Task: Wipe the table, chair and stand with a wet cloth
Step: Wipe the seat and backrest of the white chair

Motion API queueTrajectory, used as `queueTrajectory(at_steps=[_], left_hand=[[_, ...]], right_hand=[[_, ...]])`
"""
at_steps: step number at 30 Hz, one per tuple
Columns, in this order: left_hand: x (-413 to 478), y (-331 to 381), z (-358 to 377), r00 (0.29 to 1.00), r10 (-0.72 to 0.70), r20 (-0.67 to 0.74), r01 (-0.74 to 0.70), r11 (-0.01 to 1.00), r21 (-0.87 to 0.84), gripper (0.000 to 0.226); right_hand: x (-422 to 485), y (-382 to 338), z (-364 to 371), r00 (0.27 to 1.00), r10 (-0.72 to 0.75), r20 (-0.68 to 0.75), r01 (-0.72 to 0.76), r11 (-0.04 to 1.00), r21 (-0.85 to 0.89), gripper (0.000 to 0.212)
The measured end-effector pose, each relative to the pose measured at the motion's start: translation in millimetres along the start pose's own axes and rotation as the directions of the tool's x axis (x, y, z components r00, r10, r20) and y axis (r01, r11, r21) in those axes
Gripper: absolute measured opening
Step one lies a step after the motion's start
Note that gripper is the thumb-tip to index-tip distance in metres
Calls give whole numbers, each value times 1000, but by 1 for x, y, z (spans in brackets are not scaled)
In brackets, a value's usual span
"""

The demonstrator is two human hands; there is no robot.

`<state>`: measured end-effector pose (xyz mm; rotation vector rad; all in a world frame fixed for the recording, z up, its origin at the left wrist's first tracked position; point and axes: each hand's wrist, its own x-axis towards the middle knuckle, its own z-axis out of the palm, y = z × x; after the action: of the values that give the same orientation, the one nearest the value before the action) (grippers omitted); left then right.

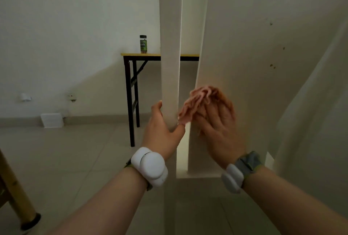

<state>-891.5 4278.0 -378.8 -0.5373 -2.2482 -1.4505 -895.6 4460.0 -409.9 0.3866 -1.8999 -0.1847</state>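
1. Wiping the stand (235, 46): judged to be the step in hand, with table and chair apparently yet to get their turn or already seen to; impossible to say which.
2. Pressing the cloth (195, 101) onto the stand's white panel, just right of the post (170, 46), with the right hand (220, 127).
3. Laying the right fingers (224, 106) straight and close together, flat over the lower half of the cloth. Leaving pink folds bunched above the fingertips and spilling left toward the post.
4. Gripping the post with the left hand (162, 133): thumb curled round the near right edge, other fingers wrapped round the left side and mostly hidden behind it. Steadying the frame, by the look of it.
5. Noting the cloth's lower corner right at the post's edge, beside the left thumb. Touching or just apart? Cannot tell.
6. Calling next, most likely, for a firm slide of the cloth along the panel, palm kept flat so the loose folds don't roll up, then a move across onto the post itself.
7. Needing the left hand off or shifted along the post for that, or the grip blocks the wipe.
8. Spotting the table (141, 54) well behind the post, jar (143, 44) on it just left of the post, and a wooden chair leg (17, 197) far left and low.
9. Judging wetness of the cloth: not readable from here.
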Motion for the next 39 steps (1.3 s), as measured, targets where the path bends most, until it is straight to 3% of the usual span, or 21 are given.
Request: queueTrajectory(at_steps=[4, 6, 10, 13, 15, 20, 25, 27, 29, 30, 32, 34, 36, 39], left_hand=[[16, 29, -16, 994, 106, -37, -109, 991, -79, 84], [31, 51, -28, 984, 164, -69, -169, 983, -75, 80], [48, 69, -38, 979, 185, -83, -191, 979, -66, 50], [46, 70, -41, 979, 195, -55, -198, 979, -49, 42], [46, 69, -40, 983, 181, -44, -183, 981, -59, 44], [44, 75, -40, 984, 164, -70, -170, 982, -78, 37], [37, 79, -34, 984, 139, -110, -144, 989, -40, 52], [31, 80, -31, 940, 280, -192, -276, 960, 51, 72], [28, 81, -29, 819, 540, -195, -482, 831, 280, 75], [28, 82, -27, 755, 636, -158, -560, 751, 350, 73], [27, 83, -17, 695, 715, -71, -650, 667, 364, 68], [26, 88, -4, 725, 689, -6, -652, 689, 318, 68], [26, 89, 5, 798, 603, 10, -580, 763, 286, 73], [26, 85, 11, 847, 531, 11, -509, 806, 302, 79]], right_hand=[[-9, 6, -9, 987, -109, 121, 112, 993, -24, 59], [30, 15, -34, 993, -88, 75, 90, 995, -33, 62], [106, 27, -73, 995, 30, -99, -30, 1000, 0, 53], [109, 23, -73, 971, 134, -198, -130, 991, 32, 52], [93, 10, -57, 968, 192, -164, -194, 981, 2, 58], [114, 12, -78, 995, 62, -73, -66, 996, -54, 67], [140, 45, -100, 969, 105, -224, -99, 994, 35, 55], [120, 60, -92, 923, 256, -287, -244, 967, 79, 59], [110, 59, -84, 857, 418, -301, -398, 908, 129, 62], [112, 52, -82, 850, 433, -299, -419, 901, 114, 62], [122, 35, -81, 911, 307, -275, -312, 950, 28, 57], [126, 32, -87, 973, 145, -181, -152, 988, -22, 55], [119, 49, -94, 988, 77, -134, -78, 997, -2, 58], [99, 93, -99, 950, 220, -220, -230, 973, -18, 57]])
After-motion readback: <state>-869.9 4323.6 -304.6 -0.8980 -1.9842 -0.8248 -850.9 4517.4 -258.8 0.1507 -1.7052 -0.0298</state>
